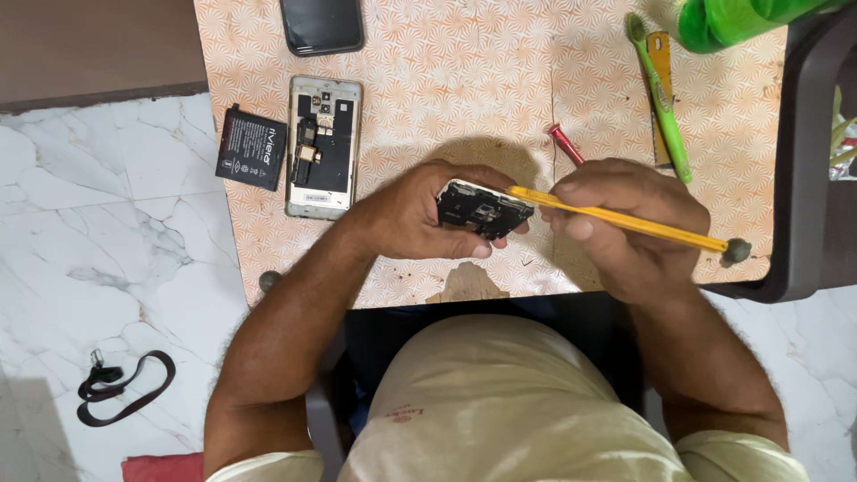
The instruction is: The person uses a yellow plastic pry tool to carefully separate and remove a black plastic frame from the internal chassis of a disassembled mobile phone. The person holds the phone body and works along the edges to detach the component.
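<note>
My left hand (412, 217) grips a small black phone part with a pale frame (482, 209) above the patterned table (464, 80). My right hand (625, 228) holds a thin yellow stick tool (643, 226) whose tip rests on that part's upper right corner. A red-handled tool (564, 143) pokes out from behind my right hand. To the left lie an opened phone body (323, 147) with its insides showing and a loose black battery (252, 148) hanging over the table's edge.
A black phone (322, 24) lies at the table's far edge. A green toothbrush (659, 94) and an orange strip sit at the right, below a green bottle (732, 20). A dark chair (817, 178) stands to the right. A black strap (120, 386) lies on the marble floor.
</note>
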